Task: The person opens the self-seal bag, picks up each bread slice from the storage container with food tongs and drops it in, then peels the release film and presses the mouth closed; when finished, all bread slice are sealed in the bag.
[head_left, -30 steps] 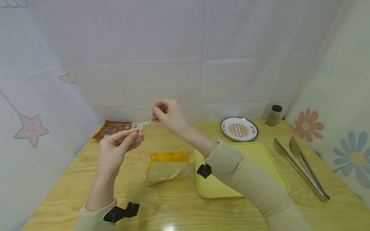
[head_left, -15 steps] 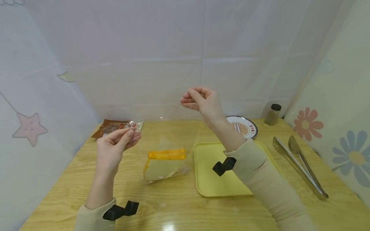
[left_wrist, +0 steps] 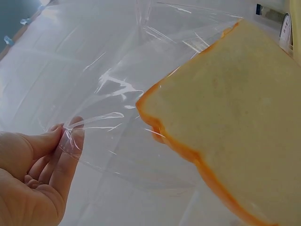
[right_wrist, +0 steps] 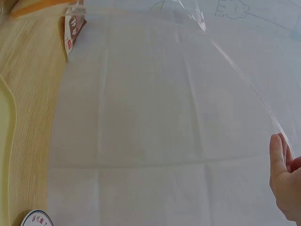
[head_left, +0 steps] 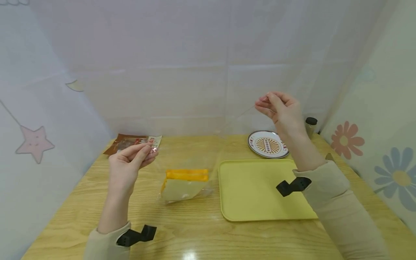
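Slices of bread (head_left: 185,186) sit in a clear plastic bag (left_wrist: 117,89) over the middle of the table, their crust orange-brown. With thumb and fingers, my left hand (head_left: 133,159) pinches a crumpled edge of that bag; the left wrist view shows the film stretching from the fingertips to the bread. My right hand (head_left: 282,108), raised high at the right, pinches the end of a thin clear line of plastic (right_wrist: 244,76). This line runs from the fingers back toward the bag. Much of the film is nearly invisible in the head view.
A yellow tray (head_left: 256,195) lies right of the bread, with a printed round plate (head_left: 268,144) behind it. At the back left is a brown packet (head_left: 130,141). A black-lidded jar (head_left: 311,124) stands at the back right. My right forearm covers most of the tongs.
My right hand has swept right and up, from near the left hand to above the plate, drawing the clear plastic with it. The left hand stays almost still.
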`<state>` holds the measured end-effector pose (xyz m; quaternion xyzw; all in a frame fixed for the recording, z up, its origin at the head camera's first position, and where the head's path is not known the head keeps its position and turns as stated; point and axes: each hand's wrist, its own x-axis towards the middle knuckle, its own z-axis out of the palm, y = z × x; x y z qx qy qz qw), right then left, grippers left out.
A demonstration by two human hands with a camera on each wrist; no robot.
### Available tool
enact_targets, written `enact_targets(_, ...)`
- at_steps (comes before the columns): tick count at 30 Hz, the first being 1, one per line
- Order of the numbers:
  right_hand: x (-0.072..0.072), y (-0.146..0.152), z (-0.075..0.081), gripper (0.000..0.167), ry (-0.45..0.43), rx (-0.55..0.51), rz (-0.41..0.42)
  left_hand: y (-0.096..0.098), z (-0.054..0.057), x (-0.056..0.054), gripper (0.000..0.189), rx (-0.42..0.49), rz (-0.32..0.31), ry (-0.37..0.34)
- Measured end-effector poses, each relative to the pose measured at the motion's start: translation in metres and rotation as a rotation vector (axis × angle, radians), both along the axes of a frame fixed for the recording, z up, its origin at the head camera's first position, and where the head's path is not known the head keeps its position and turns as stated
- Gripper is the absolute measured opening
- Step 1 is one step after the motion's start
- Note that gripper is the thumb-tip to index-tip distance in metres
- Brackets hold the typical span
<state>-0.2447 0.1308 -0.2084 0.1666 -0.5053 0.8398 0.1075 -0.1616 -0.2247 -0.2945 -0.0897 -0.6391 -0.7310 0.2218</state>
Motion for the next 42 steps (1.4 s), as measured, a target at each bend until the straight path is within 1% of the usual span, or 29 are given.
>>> enact_targets(3,0.002,0.013,0.0,0.012,0.0,-0.001,-0.019,0.0,-0.001,0.001,0.019,-0.002,-0.001,-0.004)
enact_targets(6,0.005,0.023,0.001,0.012,0.02,-0.015,-0.026,0.0,-0.001,0.001,0.019,-0.004,-0.004,-0.007)
enact_targets(9,0.006,0.031,0.002,0.011,0.04,-0.06,-0.025,0.0,-0.001,0.0,0.019,-0.007,-0.002,-0.011)
enact_targets(12,0.007,0.038,0.003,0.009,0.054,-0.086,-0.044,0.0,-0.002,-0.001,0.02,-0.011,0.0,-0.014)
enact_targets(20,0.011,0.058,0.005,0.008,0.044,-0.151,-0.069,0.001,-0.003,-0.004,0.018,-0.009,0.008,-0.023)
enact_targets(25,0.013,0.066,0.006,0.011,0.048,-0.161,-0.089,0.004,-0.004,-0.006,0.018,-0.017,0.015,-0.021)
enact_targets(30,0.011,0.075,0.005,0.009,0.026,-0.191,-0.086,0.004,-0.005,-0.008,0.019,-0.02,0.022,-0.01)
enact_targets(32,0.012,0.079,0.004,0.009,0.041,-0.161,-0.061,0.003,-0.005,-0.008,0.02,-0.015,0.019,-0.012)
enact_targets(33,0.014,0.081,0.003,0.009,0.049,-0.125,-0.043,0.002,-0.005,-0.008,0.02,-0.013,0.016,-0.011)
enact_targets(34,0.017,0.082,0.003,0.009,0.053,-0.052,-0.022,0.002,-0.005,-0.008,0.02,-0.012,0.014,-0.012)
enact_targets(35,0.021,0.081,0.004,0.01,0.051,0.068,-0.009,0.001,-0.005,-0.008,0.02,-0.012,0.012,-0.012)
enact_targets(36,0.026,0.079,0.004,0.011,0.066,0.212,0.01,0.001,-0.005,-0.008,0.02,-0.011,0.01,-0.012)
enact_targets(37,0.031,0.075,0.005,0.013,0.081,0.385,0.019,0.0,-0.005,-0.008,0.02,-0.01,0.007,-0.012)
enact_targets(39,0.043,0.062,0.007,0.013,0.137,0.741,0.028,0.0,-0.004,-0.007,0.019,-0.008,0.009,-0.012)
enact_targets(40,0.049,0.054,0.007,0.013,0.17,0.893,0.04,0.0,-0.004,-0.007,0.018,-0.007,0.012,-0.014)
enact_targets(41,0.055,0.046,0.007,0.013,0.21,1.018,0.053,0.0,-0.003,-0.006,0.017,-0.005,0.015,-0.017)
enact_targets(42,0.061,0.038,0.005,0.013,0.248,1.108,0.081,0.0,-0.003,-0.006,0.017,-0.003,0.017,-0.019)
